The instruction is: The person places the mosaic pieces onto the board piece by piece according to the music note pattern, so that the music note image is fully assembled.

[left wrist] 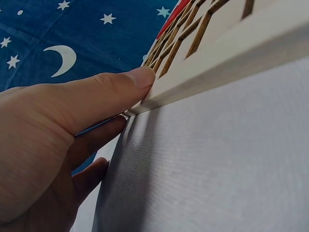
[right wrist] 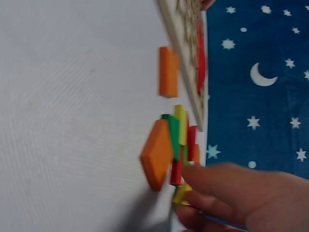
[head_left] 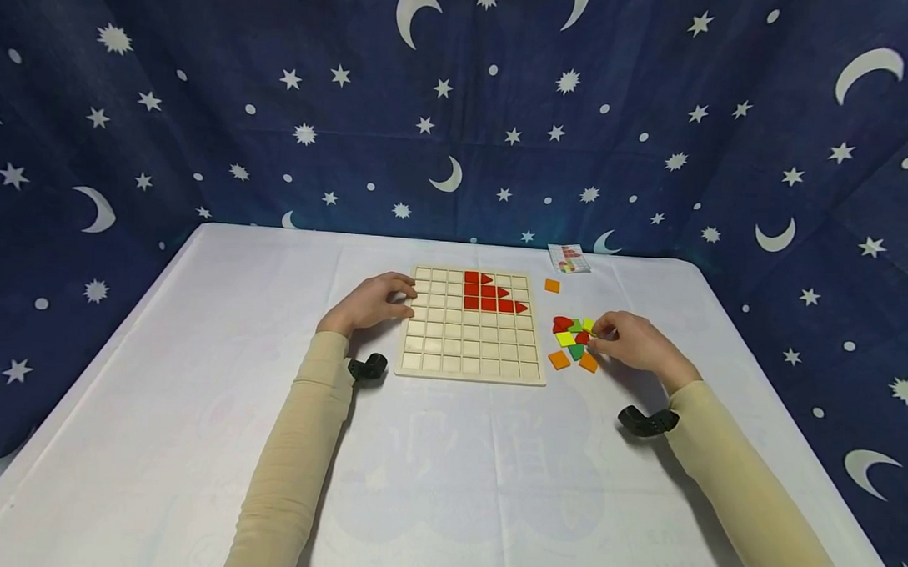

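Note:
A square wooden grid board lies on the table. Red pieces fill part of three rows near its far side, each row ending in a point. At the board's left edge, my left hand rests its thumb on the rim, fingertips against the side. To the board's right is a small pile with red, green, yellow and orange flat pieces. My right hand reaches into it, thumb by a red piece, fingers at a yellow piece. Whether it pinches one is unclear.
A printed card lies at the table's far edge, right of the board. Between card and pile is a lone orange square. White cloth covers the table, and a blue curtain with moons and stars hangs behind.

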Demonstrator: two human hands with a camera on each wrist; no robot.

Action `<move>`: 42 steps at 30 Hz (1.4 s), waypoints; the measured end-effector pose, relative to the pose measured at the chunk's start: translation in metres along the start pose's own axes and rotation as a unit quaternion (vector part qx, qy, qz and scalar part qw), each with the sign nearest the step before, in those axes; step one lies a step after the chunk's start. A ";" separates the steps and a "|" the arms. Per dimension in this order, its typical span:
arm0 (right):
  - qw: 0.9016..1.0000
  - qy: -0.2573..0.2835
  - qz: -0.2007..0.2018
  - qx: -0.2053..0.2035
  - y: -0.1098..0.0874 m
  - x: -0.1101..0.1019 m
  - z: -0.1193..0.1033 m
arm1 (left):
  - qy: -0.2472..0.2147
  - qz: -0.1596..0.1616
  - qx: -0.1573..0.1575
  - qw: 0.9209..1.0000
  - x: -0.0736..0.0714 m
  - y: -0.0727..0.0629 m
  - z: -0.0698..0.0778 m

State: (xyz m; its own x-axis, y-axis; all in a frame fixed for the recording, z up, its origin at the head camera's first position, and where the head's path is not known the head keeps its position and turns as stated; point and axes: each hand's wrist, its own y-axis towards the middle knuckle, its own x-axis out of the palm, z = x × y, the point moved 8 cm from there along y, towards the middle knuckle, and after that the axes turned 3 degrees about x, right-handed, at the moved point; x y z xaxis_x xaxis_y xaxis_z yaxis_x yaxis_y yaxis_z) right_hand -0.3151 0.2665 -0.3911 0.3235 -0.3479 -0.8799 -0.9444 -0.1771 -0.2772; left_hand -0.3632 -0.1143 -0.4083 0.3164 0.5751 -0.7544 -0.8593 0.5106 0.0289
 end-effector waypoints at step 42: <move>0.988 0.004 0.059 -0.142 -0.026 0.007 -0.044 | -0.005 0.003 0.004 1.000 0.000 -0.001 0.001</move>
State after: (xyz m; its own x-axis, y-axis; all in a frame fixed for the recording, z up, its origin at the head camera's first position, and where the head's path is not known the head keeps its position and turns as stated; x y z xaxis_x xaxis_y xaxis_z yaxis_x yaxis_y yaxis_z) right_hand -0.2861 0.2281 -0.3726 0.2140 -0.3880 -0.8965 -0.9211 -0.3857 -0.0529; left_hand -0.3622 -0.1139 -0.4082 0.3146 0.5845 -0.7479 -0.8582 0.5118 0.0390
